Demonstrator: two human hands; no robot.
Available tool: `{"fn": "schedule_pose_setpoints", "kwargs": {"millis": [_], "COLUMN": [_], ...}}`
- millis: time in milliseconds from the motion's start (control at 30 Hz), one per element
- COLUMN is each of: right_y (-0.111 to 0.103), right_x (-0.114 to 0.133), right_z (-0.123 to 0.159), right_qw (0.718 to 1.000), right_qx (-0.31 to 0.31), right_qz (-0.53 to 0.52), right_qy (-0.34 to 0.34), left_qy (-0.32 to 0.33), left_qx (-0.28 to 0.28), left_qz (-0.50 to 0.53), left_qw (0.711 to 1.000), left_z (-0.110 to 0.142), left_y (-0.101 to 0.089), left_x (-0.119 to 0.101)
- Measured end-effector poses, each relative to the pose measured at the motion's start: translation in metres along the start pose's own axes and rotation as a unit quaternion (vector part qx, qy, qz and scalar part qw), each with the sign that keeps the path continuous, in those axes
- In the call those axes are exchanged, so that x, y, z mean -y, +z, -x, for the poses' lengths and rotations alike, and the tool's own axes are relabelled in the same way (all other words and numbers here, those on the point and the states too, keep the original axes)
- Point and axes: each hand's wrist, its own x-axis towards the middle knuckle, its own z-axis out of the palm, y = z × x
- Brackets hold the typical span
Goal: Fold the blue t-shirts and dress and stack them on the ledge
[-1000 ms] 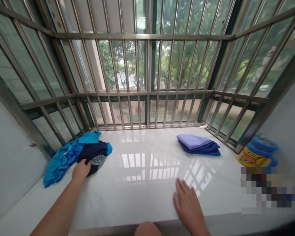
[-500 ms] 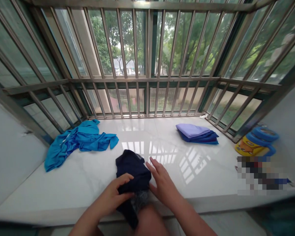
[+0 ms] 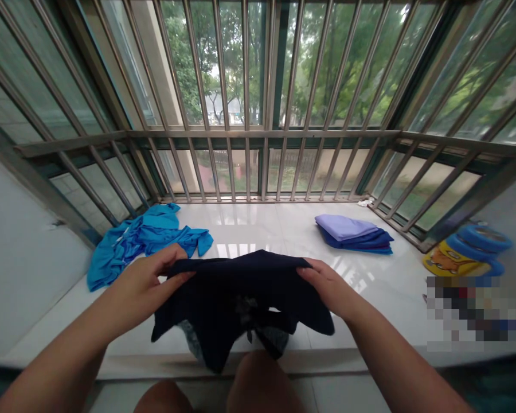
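A dark navy garment [image 3: 241, 287] with a greyish patterned part underneath is stretched out between my two hands, above the front of the white ledge. Its lower edge hangs down in uneven points over my knees. My left hand [image 3: 159, 281] pinches the garment's upper left edge between thumb and fingers. At the upper right edge, my right hand [image 3: 322, 281] grips it with the thumb on the near side. The fingers behind the cloth are partly hidden. What kind of garment it is, I cannot tell.
Crumpled blue cloth [image 3: 141, 235] lies at the left of the white ledge [image 3: 258, 223]. Back right is a folded stack of purple and blue cloth [image 3: 348, 229]. A yellow and blue jug [image 3: 460, 255] stands far right, beside a blurred-out patch. Metal bars [image 3: 264, 135] enclose the ledge.
Both hands have moved apart and now hold the navy garment spread wide; before, it lay bunched on the ledge with my right hand open beside it. The view has shifted slightly.
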Motion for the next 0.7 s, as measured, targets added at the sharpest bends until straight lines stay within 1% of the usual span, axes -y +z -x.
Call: {"fn": "schedule_pose_setpoints", "kwargs": {"millis": [67,100,167,200,233,267,300,367,400,433,467,500,533,567,600,633,667,700], "right_y": [-0.009,-0.013,-0.025,-0.033,-0.041,-0.051,-0.061,-0.081,-0.091,-0.099,-0.106,-0.110,-0.111,-0.107,-0.099,-0.086,-0.070,-0.050], "right_x": [0.019,0.029,0.050,0.060,0.070,0.080,0.089,0.105,0.113,0.121,0.127,0.132,0.135,0.136,0.135,0.131,0.124,0.116], "right_z": [0.008,0.011,0.008,0.002,-0.007,-0.018,-0.030,-0.054,-0.063,-0.068,-0.070,-0.068,-0.062,-0.052,-0.041,-0.027,-0.012,0.003], "right_qw": [0.998,0.998,0.998,0.995,0.986,0.969,0.945,0.884,0.851,0.820,0.795,0.777,0.769,0.775,0.795,0.827,0.865,0.904], "right_qx": [-0.023,-0.034,-0.053,-0.068,-0.091,-0.122,-0.158,-0.235,-0.268,-0.298,-0.325,-0.352,-0.372,-0.380,-0.369,-0.337,-0.287,-0.221], "right_qz": [-0.043,-0.043,0.017,0.072,0.139,0.210,0.279,0.397,0.443,0.479,0.502,0.512,0.510,0.496,0.472,0.441,0.403,0.354], "right_qy": [0.040,0.044,0.022,0.000,-0.024,-0.045,-0.061,-0.081,-0.088,-0.095,-0.101,-0.103,-0.102,-0.098,-0.094,-0.091,-0.089,-0.088], "left_qy": [0.003,0.005,0.018,0.030,0.043,0.057,0.069,0.068,0.057,0.049,0.049,0.059,0.078,0.101,0.121,0.135,0.145,0.149], "left_qx": [-0.028,-0.041,-0.068,-0.075,-0.078,-0.074,-0.065,-0.043,-0.041,-0.055,-0.077,-0.108,-0.145,-0.181,-0.218,-0.256,-0.292,-0.326], "left_qz": [-0.056,-0.080,-0.128,-0.154,-0.180,-0.204,-0.226,-0.253,-0.267,-0.283,-0.300,-0.316,-0.328,-0.334,-0.337,-0.334,-0.327,-0.316], "left_qw": [0.998,0.996,0.989,0.985,0.980,0.974,0.970,0.964,0.961,0.956,0.950,0.941,0.930,0.919,0.908,0.897,0.887,0.879], "left_z": [0.003,0.003,-0.003,-0.012,-0.024,-0.040,-0.060,-0.103,-0.124,-0.143,-0.158,-0.170,-0.178,-0.183,-0.185,-0.185,-0.184,-0.183], "left_y": [-0.009,-0.014,-0.024,-0.030,-0.036,-0.043,-0.049,-0.062,-0.069,-0.075,-0.081,-0.086,-0.090,-0.093,-0.094,-0.094,-0.092,-0.088], "left_x": [-0.013,-0.020,-0.031,-0.035,-0.038,-0.041,-0.042,-0.045,-0.046,-0.048,-0.051,-0.055,-0.060,-0.066,-0.074,-0.082,-0.091,-0.100]}}
